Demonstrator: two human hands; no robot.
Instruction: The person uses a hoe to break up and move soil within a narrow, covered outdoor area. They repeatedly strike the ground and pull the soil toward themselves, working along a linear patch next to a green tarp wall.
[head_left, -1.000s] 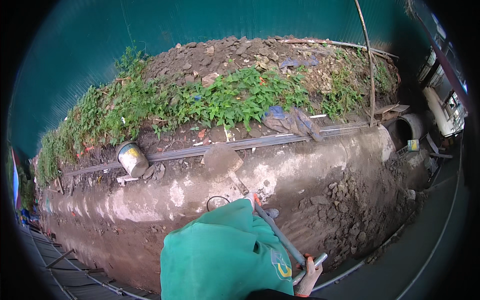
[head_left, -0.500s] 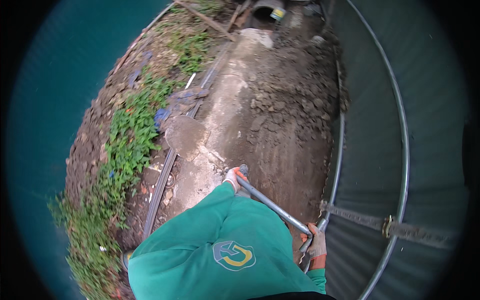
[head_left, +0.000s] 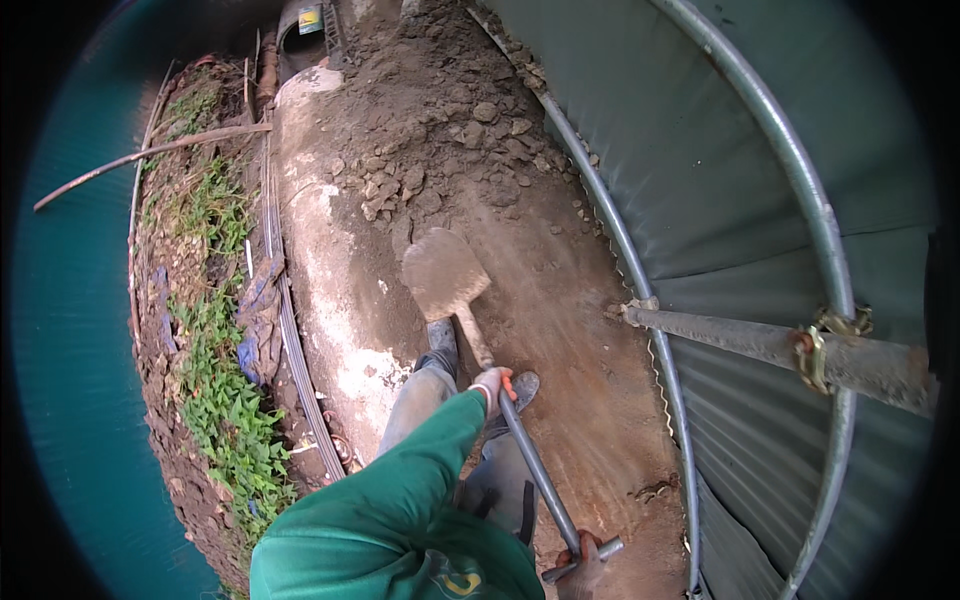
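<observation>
A shovel (head_left: 447,275) with a broad, dirt-smeared blade and a grey pipe handle slants across in front of me. Near the blade's socket, my left hand (head_left: 490,390) in a pale and orange glove is wrapped round the shaft. My right hand (head_left: 582,572) is closed on the crossbar grip at the handle's end, low in the view and partly cut off. The blade hangs just beyond my boots and appears bare on its upper face. Beyond it lies a heap of clumpy brown soil (head_left: 470,125).
A dark sheet wall (head_left: 730,380) framed by metal pipes stands close on my right, with a clamped pole (head_left: 720,330) jutting out. To the left run a pale concrete strip (head_left: 325,260), long metal bars (head_left: 295,350), green plants (head_left: 230,420) and water (head_left: 85,350). A concrete pipe (head_left: 300,45) opens at the far end.
The shovel blade has swung right, from over the bars and concrete strip to over the bare soil. My left arm reaches farther out, and my view has turned toward the right.
</observation>
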